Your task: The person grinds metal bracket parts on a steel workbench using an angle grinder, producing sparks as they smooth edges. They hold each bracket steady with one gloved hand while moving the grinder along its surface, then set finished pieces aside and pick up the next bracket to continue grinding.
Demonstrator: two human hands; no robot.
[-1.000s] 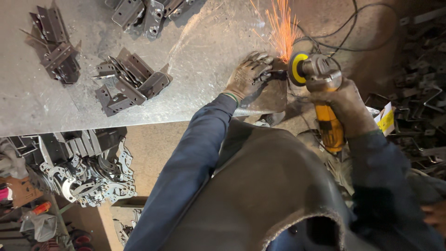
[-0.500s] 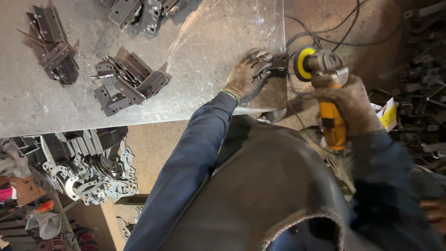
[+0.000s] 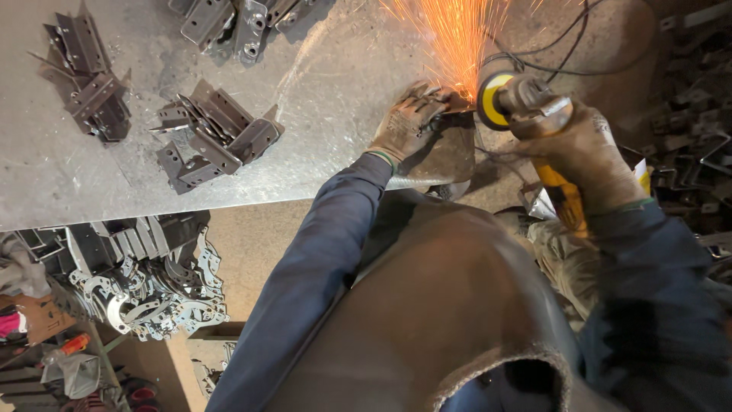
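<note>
Steel worktable (image 3: 320, 99), scuffed and grey, carries the workpiece at its near right corner. Metal part (image 3: 456, 103) lies at the table edge, pinned flat under the gloved left hand (image 3: 408, 122), fingers spread and pressing down. Angle grinder (image 3: 526, 107) with yellow guard meets the part; orange sparks (image 3: 450, 34) fan away. Gloved right hand (image 3: 587, 152) is wrapped closed around the grinder body. Dark brackets (image 3: 213, 133) lie in heaps further left.

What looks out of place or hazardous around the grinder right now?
Sparks fan across the table right beside the gloved left hand, which pins the workpiece close to the grinder disc. Brackets lie in loose, jumbled heaps.
</note>
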